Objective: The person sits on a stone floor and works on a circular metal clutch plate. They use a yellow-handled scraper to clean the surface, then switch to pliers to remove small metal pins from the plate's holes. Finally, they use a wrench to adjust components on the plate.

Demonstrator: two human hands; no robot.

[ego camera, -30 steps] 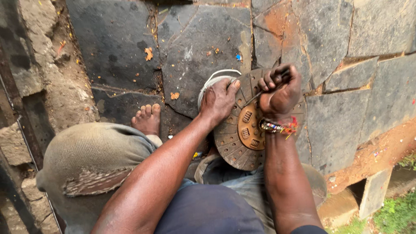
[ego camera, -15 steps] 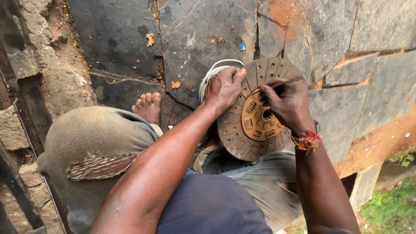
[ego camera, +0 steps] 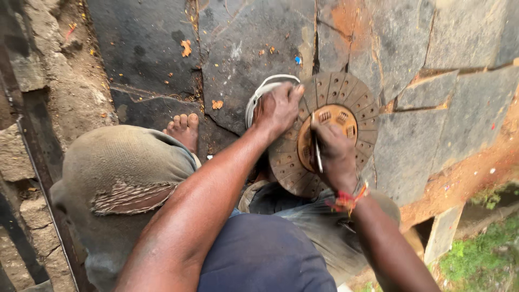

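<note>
Left hand (ego camera: pixel 277 108) grips rim of rusty round slotted metal disc (ego camera: pixel 354 103); right hand (ego camera: pixel 335 157) holds thin metal tool (ego camera: pixel 318 157) at hub; slip could gouge fingers

Centre-right disc (ego camera: pixel 354 108): rusty, matt metal, rough slotted facing. Thin tool (ego camera: pixel 317 154): bright metal. Floor (ego camera: pixel 259 43): dark, matt, cracked stone slabs. Lower-left trousers (ego camera: pixel 116 178): frayed coarse cloth.

We find open dark stone paving (ego camera: pixel 259 32) beyond the round rusty disc (ego camera: pixel 363 108), and more to its right. On its left rim our left hand (ego camera: pixel 277 108) rests, with a white sandal (ego camera: pixel 258 94) just beside it, blocking that side. Our right hand (ego camera: pixel 335 154) covers the disc's near part. Our bare foot (ego camera: pixel 184 130) and bent knee (ego camera: pixel 116 178) crowd the near left.
</note>
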